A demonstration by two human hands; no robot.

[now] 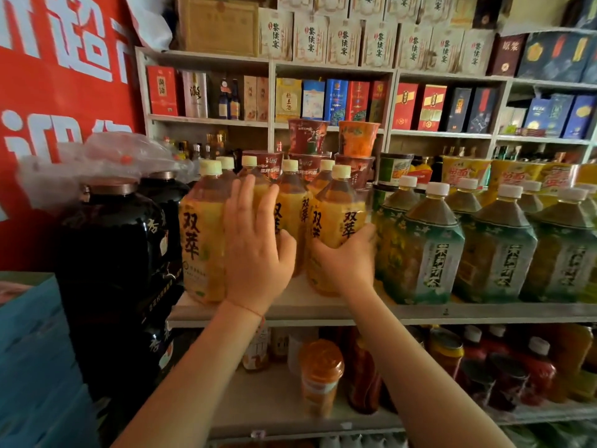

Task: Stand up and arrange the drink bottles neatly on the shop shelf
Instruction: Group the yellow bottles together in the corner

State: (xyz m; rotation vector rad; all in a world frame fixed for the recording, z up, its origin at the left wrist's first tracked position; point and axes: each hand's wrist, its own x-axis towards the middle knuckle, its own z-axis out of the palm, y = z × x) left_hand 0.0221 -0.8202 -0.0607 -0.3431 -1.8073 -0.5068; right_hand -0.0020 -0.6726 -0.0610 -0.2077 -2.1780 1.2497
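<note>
Two bare hands work a cluster of yellow-labelled drink bottles (200, 234) on a shop shelf (420, 310). Seven cream caps show in the group, all upright; the rear bottles are largely hidden behind the front ones, so the count rests on caps alone. The left hand (255, 250) lies flat against the front of the cluster, fingers (240, 202) straight and spread apart, covering one bottle almost entirely. The right hand (347, 257) cups the lower body of the rightmost yellow bottle (339, 227), its fingers wrapped round the far side and mostly out of sight.

Just to the right stand green-labelled bottles (433, 250), at least seven white caps visible in two rows, the row cut off at the frame's right edge. Behind the yellow cluster, five or so instant-noodle cups (308, 137) are stacked, partly hidden. At left, two dark ceramic jars (109, 253) sit beside the shelf, with a plastic bag draped above them. The lower shelf holds blurred orange and red bottles, too dim to count.
</note>
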